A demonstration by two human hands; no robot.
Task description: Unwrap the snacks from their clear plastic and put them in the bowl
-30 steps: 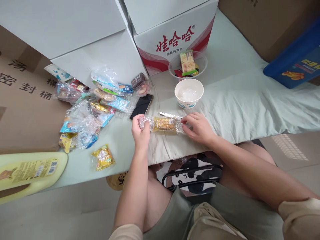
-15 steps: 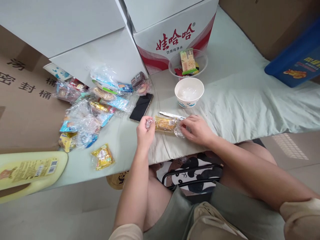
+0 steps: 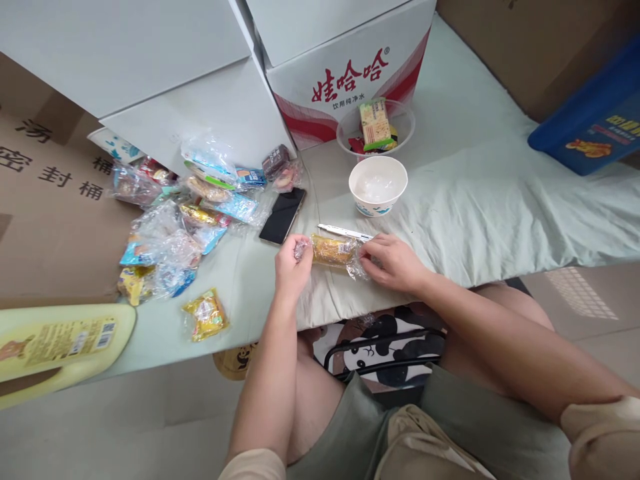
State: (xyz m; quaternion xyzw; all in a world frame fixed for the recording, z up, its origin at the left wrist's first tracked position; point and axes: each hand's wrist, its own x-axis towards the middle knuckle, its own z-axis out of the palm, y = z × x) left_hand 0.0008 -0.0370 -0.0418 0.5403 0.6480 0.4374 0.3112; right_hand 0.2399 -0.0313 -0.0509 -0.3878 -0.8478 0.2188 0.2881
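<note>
While left hand point(image 3: 292, 267) and right hand point(image 3: 393, 265) pinch a packet point(image 3: 333, 252), a carton point(image 3: 345, 80) — red-lettered — reads 娃哈哈.

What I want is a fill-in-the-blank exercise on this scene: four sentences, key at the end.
1. The left hand and right hand are at opposite ____ of the wrapped snack.
2. In the picture, the phone lies to the ____ of the white paper cup.
3. The large characters on the white box are ____.
4. The jug at the picture's left edge is pale ____.

Missing words: ends; left; red; yellow.
</note>
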